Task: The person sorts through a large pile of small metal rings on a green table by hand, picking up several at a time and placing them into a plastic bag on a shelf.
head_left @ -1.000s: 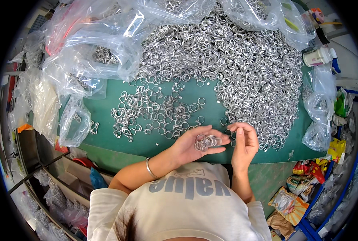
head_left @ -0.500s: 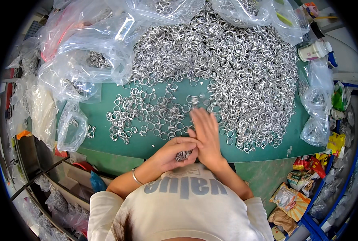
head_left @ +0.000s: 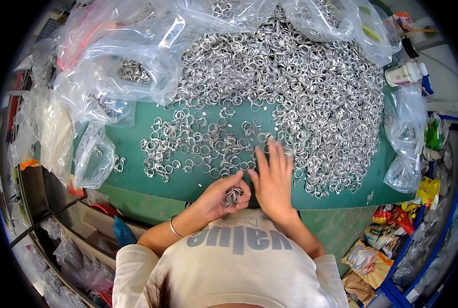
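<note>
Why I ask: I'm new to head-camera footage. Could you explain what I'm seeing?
There's no machine, only a person's two bare hands. The view looks down from a fisheye camera on their head, so straight edges bend. On the green table lie a large heap of metal rings and a looser scatter, with clear plastic bags around. The left hand is curled around several rings. The right hand is open near the heap; blur hides whether it touches any rings.
</note>
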